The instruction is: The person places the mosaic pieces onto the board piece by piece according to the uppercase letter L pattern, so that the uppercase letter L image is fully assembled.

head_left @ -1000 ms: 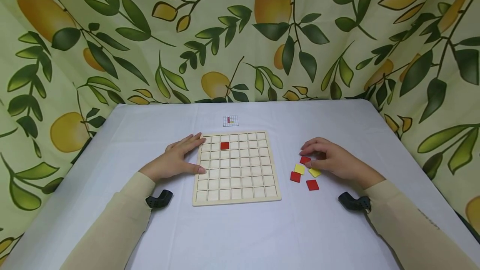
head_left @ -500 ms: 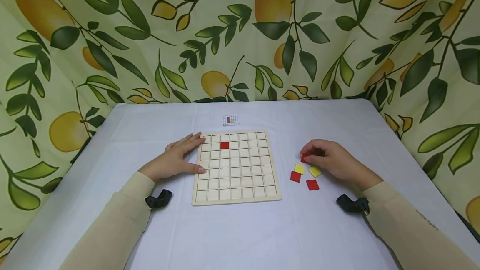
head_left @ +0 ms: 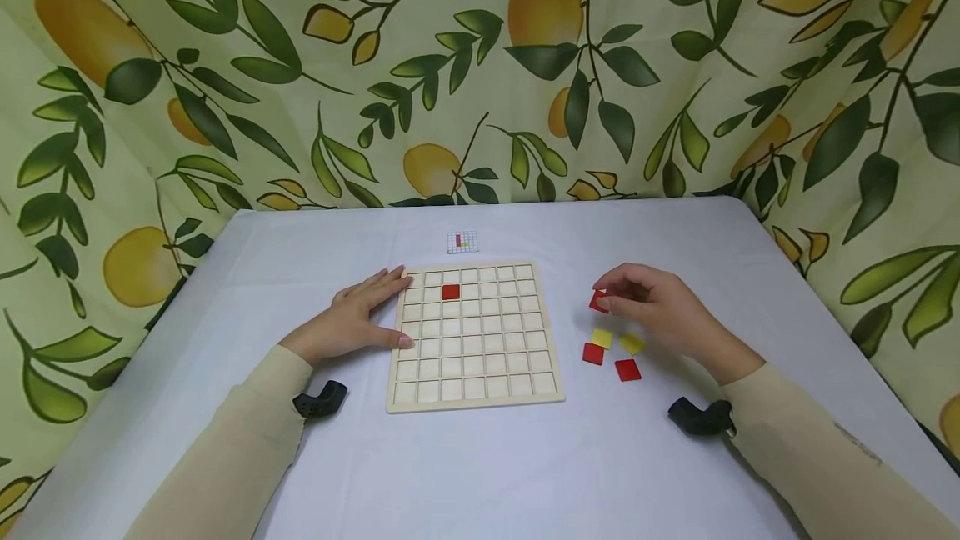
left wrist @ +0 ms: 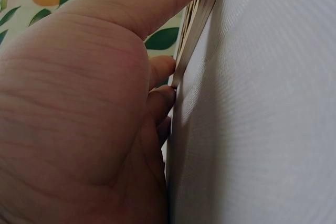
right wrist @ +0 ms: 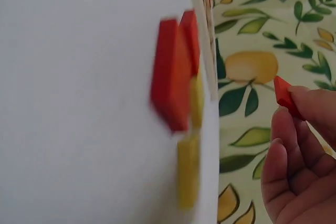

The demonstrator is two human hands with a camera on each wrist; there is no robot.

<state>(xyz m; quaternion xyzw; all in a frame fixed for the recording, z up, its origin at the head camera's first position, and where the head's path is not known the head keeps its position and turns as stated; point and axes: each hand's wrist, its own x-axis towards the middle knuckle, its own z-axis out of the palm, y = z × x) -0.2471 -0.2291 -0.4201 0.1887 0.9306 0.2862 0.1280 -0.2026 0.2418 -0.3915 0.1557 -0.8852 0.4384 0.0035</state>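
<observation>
A light wooden grid board [head_left: 476,357] lies on the table, and one red square tile [head_left: 451,292] sits in a cell of its second row from the back. My left hand [head_left: 356,313] rests on the board's left edge, thumb and fingers spread. In the left wrist view the thumb and fingertips touch the board's edge [left wrist: 202,22]. Right of the board, my right hand [head_left: 656,304] pinches a red square tile [right wrist: 286,97] between thumb and fingers, raised off the cloth. Below that hand lie two yellow tiles [head_left: 602,338] and two red tiles [head_left: 627,370].
Behind the board lies a small printed grid card [head_left: 462,242] with red and yellow marks. A white cloth [head_left: 465,473] covers the table. A curtain [head_left: 480,73] with a fruit-and-leaf print hangs at the back and sides.
My right hand has taken a red tile from the loose group, lifted it and moved it slightly back and left. My left hand stays on the board's edge.
</observation>
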